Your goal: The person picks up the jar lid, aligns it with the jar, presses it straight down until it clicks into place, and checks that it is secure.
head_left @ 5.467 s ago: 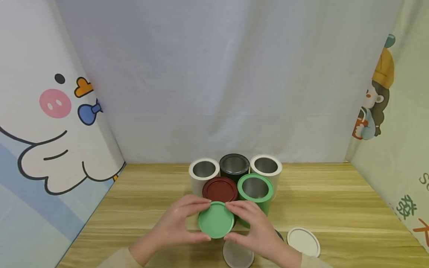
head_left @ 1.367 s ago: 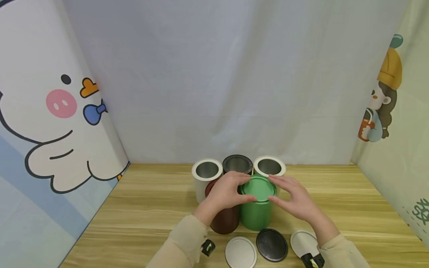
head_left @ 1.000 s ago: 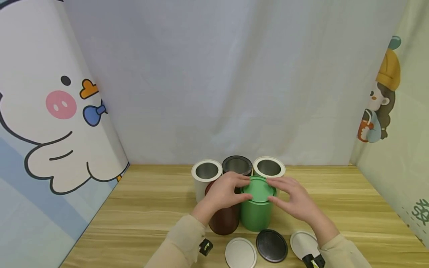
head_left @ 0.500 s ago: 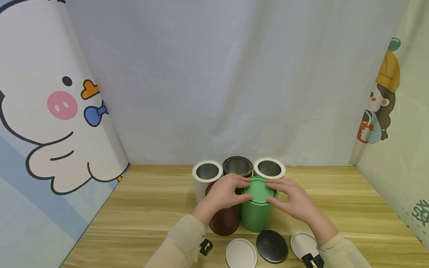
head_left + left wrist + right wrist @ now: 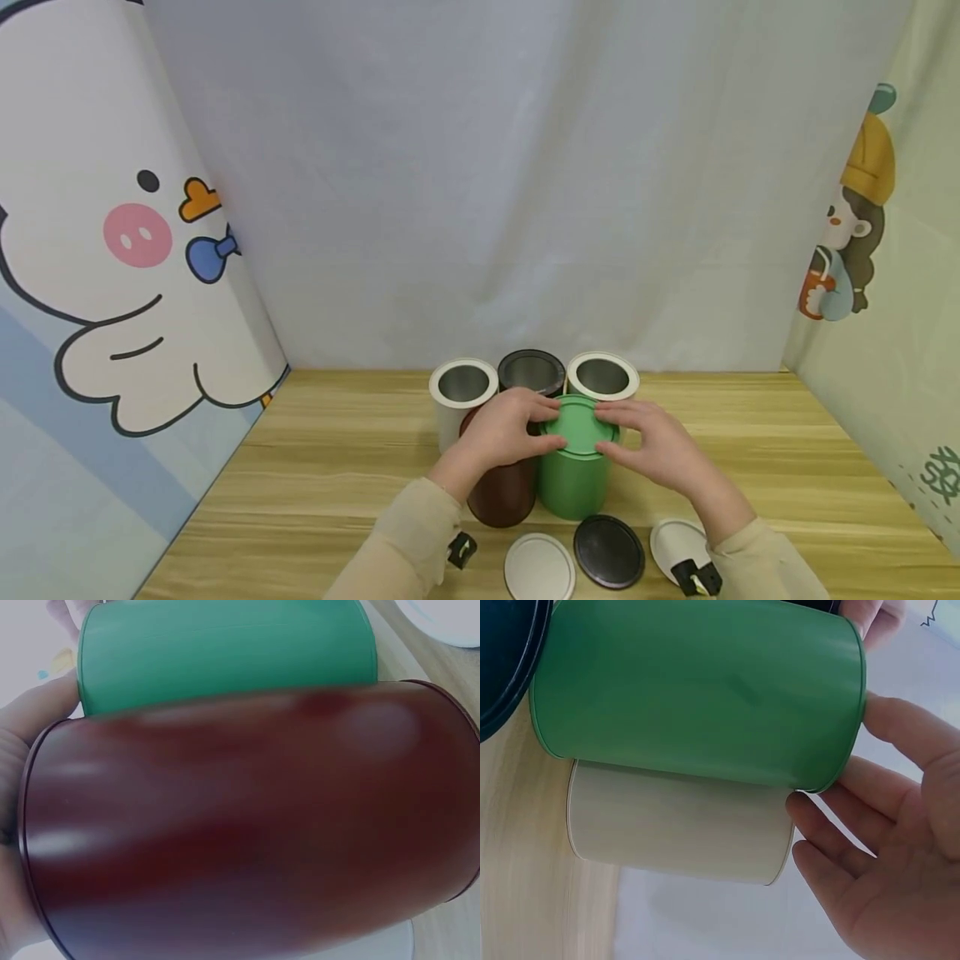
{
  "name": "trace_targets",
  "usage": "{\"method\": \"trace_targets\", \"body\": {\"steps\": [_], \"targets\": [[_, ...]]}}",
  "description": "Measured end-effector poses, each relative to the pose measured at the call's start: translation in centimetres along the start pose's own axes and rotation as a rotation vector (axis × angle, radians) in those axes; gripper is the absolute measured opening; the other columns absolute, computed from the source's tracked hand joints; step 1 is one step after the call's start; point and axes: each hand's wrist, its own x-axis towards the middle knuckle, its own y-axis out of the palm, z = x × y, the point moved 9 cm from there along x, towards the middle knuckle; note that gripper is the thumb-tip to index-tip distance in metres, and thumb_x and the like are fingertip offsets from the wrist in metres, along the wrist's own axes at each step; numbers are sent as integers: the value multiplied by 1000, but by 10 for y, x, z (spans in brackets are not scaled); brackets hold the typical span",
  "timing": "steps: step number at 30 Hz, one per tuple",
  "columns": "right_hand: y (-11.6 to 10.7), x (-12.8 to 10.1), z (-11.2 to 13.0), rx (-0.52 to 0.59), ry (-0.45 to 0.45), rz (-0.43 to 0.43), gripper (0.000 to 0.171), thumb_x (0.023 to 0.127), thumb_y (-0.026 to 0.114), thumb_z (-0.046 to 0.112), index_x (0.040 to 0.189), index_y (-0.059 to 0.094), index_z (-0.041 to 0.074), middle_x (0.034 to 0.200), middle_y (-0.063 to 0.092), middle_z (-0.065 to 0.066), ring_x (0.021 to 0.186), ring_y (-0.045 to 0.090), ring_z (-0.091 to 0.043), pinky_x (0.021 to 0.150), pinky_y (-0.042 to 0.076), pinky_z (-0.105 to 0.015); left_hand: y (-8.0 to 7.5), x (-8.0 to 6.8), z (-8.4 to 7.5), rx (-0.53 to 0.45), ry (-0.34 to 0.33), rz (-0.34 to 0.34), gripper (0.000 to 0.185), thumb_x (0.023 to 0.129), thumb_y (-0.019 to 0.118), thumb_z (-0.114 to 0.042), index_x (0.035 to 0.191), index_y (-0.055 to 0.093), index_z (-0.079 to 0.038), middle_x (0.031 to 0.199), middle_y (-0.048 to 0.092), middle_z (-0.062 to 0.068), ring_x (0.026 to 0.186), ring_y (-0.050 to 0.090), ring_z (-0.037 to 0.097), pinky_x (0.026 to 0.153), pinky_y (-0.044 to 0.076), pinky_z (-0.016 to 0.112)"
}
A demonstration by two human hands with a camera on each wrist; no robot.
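Head view: nearest on the tabletop (image 5: 322, 467), note a white lid (image 5: 539, 568) at seven o'clock from the green canister (image 5: 573, 485), a black lid (image 5: 609, 550) at five, a second white lid (image 5: 675, 537) at four, perhaps spaced for easy reach. At nine, see the dark red canister (image 5: 502, 496). On the green lid (image 5: 579, 427) capping the green canister, find left grip (image 5: 510, 429) from nine and right grip (image 5: 658, 446) from three, spread, clasping nothing, likely opposed for even pressure. Farther, glimpse white canisters (image 5: 450, 421) at ten and one, flanking a black canister (image 5: 532, 353).
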Motion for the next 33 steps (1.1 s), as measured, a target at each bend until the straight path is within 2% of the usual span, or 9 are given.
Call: {"method": "trace_targets", "body": {"steps": [13, 23, 29, 33], "targets": [[0, 5, -2, 10, 45, 62, 43, 84, 81, 22, 118, 71, -2, 120, 68, -17, 113, 60, -41, 95, 47, -56, -1, 3, -5, 39, 50, 6, 41, 90, 75, -28, 123, 70, -4, 125, 67, 9, 119, 60, 23, 101, 46, 30], [0, 8, -1, 14, 78, 95, 44, 83, 81, 19, 118, 70, -4, 120, 66, -20, 114, 59, -42, 95, 47, -56, 0, 8, -1, -13, 22, 21, 42, 87, 78, -28, 123, 71, -6, 120, 69, 7, 118, 62, 19, 97, 49, 26], [2, 8, 2, -7, 75, 107, 43, 84, 80, 17, 120, 69, -5, 122, 64, -21, 115, 58, -43, 96, 46, -56, -2, 8, 2, -64, -47, 29, 43, 85, 80, -28, 122, 72, -7, 120, 69, 6, 118, 61, 19, 95, 50, 26], [1, 9, 4, -20, 69, 104, 43, 84, 80, 17, 119, 69, -5, 121, 65, -21, 114, 58, -43, 95, 47, -56, -3, 8, 2, -75, -65, 30, 44, 84, 81, -27, 121, 72, -7, 120, 70, 6, 118, 61, 19, 95, 50, 26]]}}
